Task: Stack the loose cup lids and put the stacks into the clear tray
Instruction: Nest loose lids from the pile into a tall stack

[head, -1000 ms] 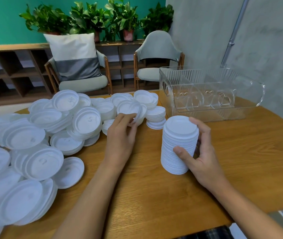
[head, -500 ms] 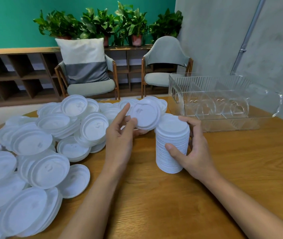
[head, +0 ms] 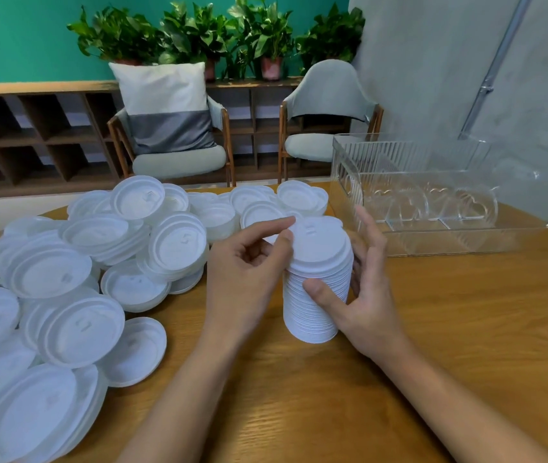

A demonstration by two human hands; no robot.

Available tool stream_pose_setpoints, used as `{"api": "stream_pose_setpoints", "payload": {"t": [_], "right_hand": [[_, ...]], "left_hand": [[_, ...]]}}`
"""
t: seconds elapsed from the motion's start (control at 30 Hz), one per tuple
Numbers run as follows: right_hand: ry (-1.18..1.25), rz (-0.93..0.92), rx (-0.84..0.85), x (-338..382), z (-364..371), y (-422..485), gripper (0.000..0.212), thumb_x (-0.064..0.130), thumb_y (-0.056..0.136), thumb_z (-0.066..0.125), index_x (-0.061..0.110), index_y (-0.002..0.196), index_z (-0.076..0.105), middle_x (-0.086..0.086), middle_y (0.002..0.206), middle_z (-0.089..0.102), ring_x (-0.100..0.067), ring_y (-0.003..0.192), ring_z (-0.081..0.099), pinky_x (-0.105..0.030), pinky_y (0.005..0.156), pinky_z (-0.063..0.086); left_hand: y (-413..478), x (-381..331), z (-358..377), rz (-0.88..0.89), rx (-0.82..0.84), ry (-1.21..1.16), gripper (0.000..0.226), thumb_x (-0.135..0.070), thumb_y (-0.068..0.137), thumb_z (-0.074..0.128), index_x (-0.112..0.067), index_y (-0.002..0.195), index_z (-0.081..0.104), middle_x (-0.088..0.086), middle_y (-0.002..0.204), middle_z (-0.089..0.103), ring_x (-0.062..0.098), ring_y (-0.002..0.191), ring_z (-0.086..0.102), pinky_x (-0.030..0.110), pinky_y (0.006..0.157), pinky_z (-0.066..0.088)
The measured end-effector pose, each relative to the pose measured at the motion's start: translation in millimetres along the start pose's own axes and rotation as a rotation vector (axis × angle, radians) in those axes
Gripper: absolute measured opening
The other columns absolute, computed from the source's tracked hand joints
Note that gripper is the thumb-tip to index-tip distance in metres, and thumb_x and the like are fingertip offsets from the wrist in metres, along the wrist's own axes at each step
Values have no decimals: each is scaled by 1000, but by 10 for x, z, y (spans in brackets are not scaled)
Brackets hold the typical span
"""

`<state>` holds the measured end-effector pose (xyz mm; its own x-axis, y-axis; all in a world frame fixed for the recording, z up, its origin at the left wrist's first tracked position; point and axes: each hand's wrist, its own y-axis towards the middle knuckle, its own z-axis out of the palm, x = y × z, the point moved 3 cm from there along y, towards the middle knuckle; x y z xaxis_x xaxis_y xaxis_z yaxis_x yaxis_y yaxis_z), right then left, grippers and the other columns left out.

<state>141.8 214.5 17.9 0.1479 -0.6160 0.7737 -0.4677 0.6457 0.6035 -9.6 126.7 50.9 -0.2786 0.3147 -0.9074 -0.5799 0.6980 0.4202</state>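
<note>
A person's left hand (head: 249,269) pinches the rim of the top lid (head: 319,240) between thumb and forefinger, on a tall stack of white cup lids (head: 312,315). The right hand (head: 366,295) grips that stack, thumb in front and fingers behind. It stands on the wooden table (head: 449,345) near the clear tray (head: 342,168). Loose lids (head: 65,279) lie heaped to the left.

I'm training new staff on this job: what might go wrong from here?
1. The stack is tall and seems to lean slightly; the right hand grips only its middle, so it may buckle or topple on the way to the clear tray.
2. The left hand pinches the top lid by one edge; seated crooked, it could skew the lids added after it.
</note>
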Motion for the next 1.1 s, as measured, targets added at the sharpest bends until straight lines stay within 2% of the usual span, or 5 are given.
{"api": "stream_pose_setpoints", "payload": {"t": [0.1, 0.2, 0.43, 0.7, 1.1], "right_hand": [[-48, -19, 24, -11, -14, -1, 79, 51, 85, 78, 53, 151, 34, 17, 148, 54, -19, 137, 55, -48, 109, 50], [-40, -11, 20, -11, -19, -1, 73, 61, 87, 74, 45, 149, 41, 13, 145, 57, -20, 134, 58, -53, 106, 52], [5, 10, 21, 7, -31, -4, 71, 58, 87, 76, 42, 148, 43, 11, 143, 58, -22, 133, 59, -54, 103, 54], [28, -1, 28, 67, -31, -4, 70, 54, 84, 80, 41, 145, 46, 16, 143, 58, -19, 134, 59, -47, 103, 55], [52, -10, 30, 61, -17, -3, 72, 50, 83, 82, 30, 143, 48, 18, 142, 58, -21, 133, 60, -45, 104, 54]], "left_hand": [[-32, -20, 24, 17, -7, 35, 15, -26, 97, 74, -28, 110, 82, 11, 77, 69, 32, 70, 58, 35, 64, 49], [-63, -48, 60, 50, 76, 91, 40, -50, 83, 77, -31, 117, 77, -12, 82, 64, 9, 70, 53, 19, 67, 44], [-68, -34, 97, 53, 153, 156, 58, -50, 77, 83, -31, 130, 68, -15, 124, 71, 6, 122, 64, 23, 99, 53], [-80, -68, 131, 76, 180, 179, 61, -50, 81, 83, -30, 137, 66, -18, 129, 67, 2, 127, 60, 15, 97, 48], [-23, -82, 102, 125, 164, 332, 58, -64, 79, 74, -32, 127, 71, -20, 119, 69, 1, 118, 63, 24, 95, 54]]}}
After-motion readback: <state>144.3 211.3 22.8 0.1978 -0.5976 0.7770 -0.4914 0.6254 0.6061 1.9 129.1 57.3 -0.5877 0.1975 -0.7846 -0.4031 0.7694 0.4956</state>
